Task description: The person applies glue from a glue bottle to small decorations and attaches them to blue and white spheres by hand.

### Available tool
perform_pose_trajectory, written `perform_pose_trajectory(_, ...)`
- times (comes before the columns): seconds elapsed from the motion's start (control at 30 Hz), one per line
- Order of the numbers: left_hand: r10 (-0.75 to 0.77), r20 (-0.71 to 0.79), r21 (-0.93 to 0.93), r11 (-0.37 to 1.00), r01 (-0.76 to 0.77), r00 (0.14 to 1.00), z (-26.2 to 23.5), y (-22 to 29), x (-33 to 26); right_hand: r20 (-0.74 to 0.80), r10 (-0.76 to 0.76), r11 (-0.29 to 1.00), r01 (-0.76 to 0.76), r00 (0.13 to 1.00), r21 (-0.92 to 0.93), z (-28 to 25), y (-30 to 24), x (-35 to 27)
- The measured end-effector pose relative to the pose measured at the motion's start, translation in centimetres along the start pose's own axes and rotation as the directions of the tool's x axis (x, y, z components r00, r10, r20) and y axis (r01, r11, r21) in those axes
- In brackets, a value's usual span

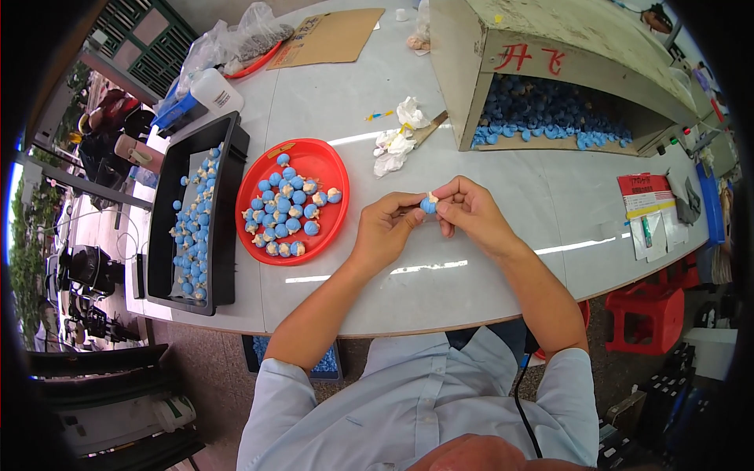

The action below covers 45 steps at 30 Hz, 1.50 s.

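Above the grey table, my left hand (383, 229) and my right hand (481, 217) meet with fingers closed on one small blue ball (429, 206) with a cream-coloured top. Thumbs and forefingers pinch it from both sides, hiding part of it. A round red tray (316, 157) lies left of my left hand. It holds many similar blue balls (281, 207) with cream lumps on them. Further left, a long black bin (225, 259) has more of these balls along its bottom.
At the back right, an open-fronted box (450, 78) holds a heap of blue pieces (542, 118). Crumpled white tissues (395, 149) lie beyond my hands. Flat cardboard (334, 38) and a white jug (217, 92) are at the back left. Red stools (646, 314) stand at right.
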<state>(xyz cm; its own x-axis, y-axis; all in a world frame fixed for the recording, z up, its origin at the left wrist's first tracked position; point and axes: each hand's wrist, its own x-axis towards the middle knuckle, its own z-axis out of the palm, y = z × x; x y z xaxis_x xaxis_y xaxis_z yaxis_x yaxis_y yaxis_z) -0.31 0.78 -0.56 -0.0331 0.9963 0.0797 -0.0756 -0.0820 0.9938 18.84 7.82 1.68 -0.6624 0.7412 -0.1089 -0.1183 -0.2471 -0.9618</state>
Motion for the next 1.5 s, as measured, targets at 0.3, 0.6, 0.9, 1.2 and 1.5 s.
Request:
perform_pose_trajectory(0.3, 0.232, 0.036, 0.329, 0.916, -0.230, 0.972, -0.2, 0.0, -0.1, -0.002, 0.058, 0.997, -0.057, 0.998, 0.050, -0.1, -0.3, -0.1)
perform_pose_trajectory(0.6, 0.165, -0.024, 0.246, 0.957, -0.154, 0.986, 0.2, -0.4, 0.1, 0.001, 0.118, 0.987, -0.117, 0.993, 0.107, -0.1, -0.1, -0.1)
perform_pose_trajectory(0.9, 0.185, -0.019, 0.293, 0.941, -0.171, 0.983, 0.4, 0.1, -0.1, 0.003, 0.155, 0.974, -0.153, 0.988, 0.168, -0.5, 0.9, 0.2)
perform_pose_trajectory(1.2, 0.244, 0.025, 0.421, 0.877, -0.231, 0.970, 0.5, 0.6, -0.5, 0.054, 0.216, 0.951, -0.223, 0.975, 0.214, -0.8, 1.0, 0.4)
perform_pose_trajectory(1.5, 0.234, 0.001, 0.439, 0.874, -0.210, 0.972, 0.8, 0.5, -0.8, 0.009, 0.212, 0.958, -0.209, 0.977, 0.197, -0.3, 1.0, 0.2)
